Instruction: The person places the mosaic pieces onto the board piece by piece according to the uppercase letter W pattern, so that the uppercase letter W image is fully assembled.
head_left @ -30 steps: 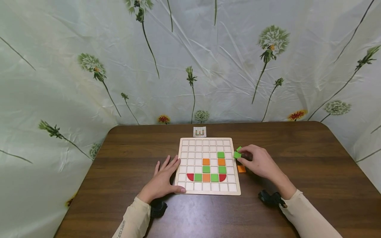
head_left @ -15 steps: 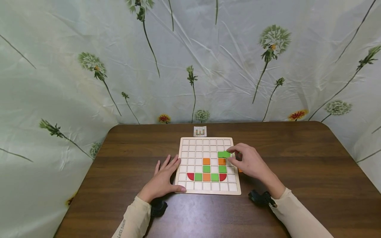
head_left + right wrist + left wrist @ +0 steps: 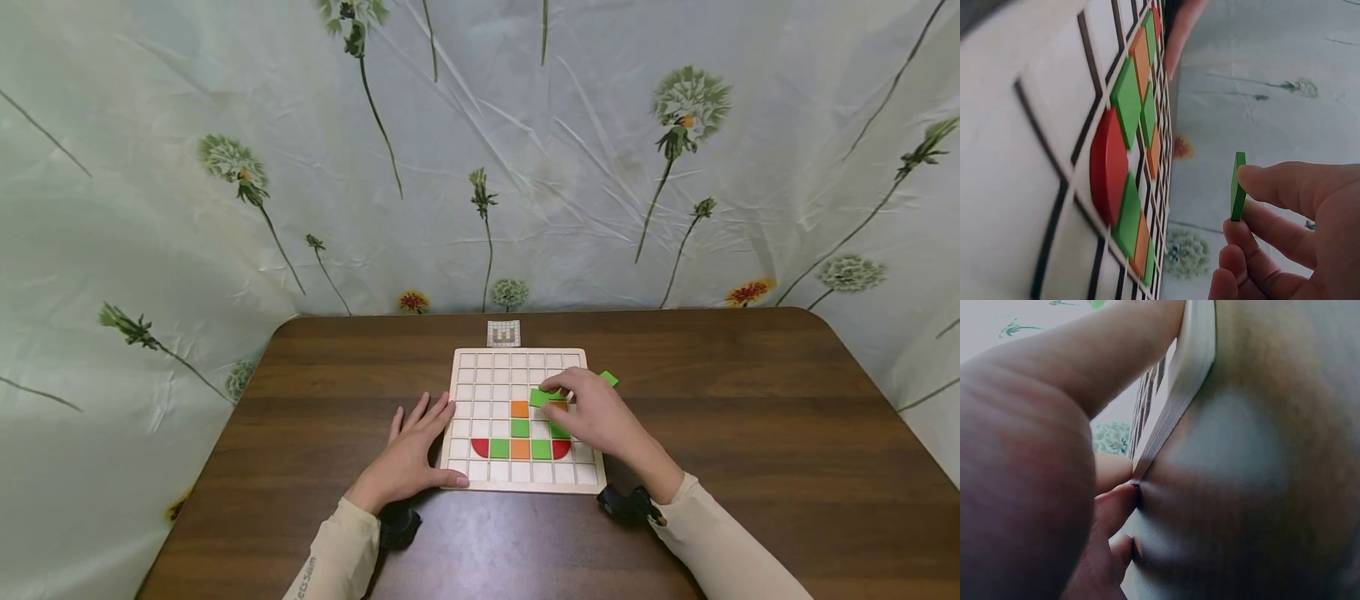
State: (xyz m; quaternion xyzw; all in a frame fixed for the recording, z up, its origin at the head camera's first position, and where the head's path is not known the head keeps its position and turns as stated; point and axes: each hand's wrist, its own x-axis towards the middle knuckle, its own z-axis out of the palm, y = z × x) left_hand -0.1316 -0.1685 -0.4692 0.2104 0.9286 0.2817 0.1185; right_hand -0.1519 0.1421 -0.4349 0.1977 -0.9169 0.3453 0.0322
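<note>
Between thumb and fingers my right hand (image 3: 596, 414) pinches a green square tile (image 3: 1239, 186), held above the white grid board (image 3: 472, 375). In the head view the held tile (image 3: 537, 397) hovers just up and right of an orange tile (image 3: 520, 409) set in the grid. Lower on the board, a row runs from a red quarter-round tile (image 3: 480, 447) through green and orange squares to another red tile (image 3: 561, 448). With fingers spread, my left hand (image 3: 405, 454) rests against the board's left edge, its thumb on the near corner.
A small pattern card (image 3: 503, 333) lies behind the board on the brown wooden table (image 3: 352, 358). One loose green tile (image 3: 609, 378) lies beyond the board's right edge. A flowered cloth (image 3: 585, 208) hangs behind the table.
My right hand has carried the green tile left from beside the board to over the grid. A second green tile stays on the table at right. The left hand has not moved.
</note>
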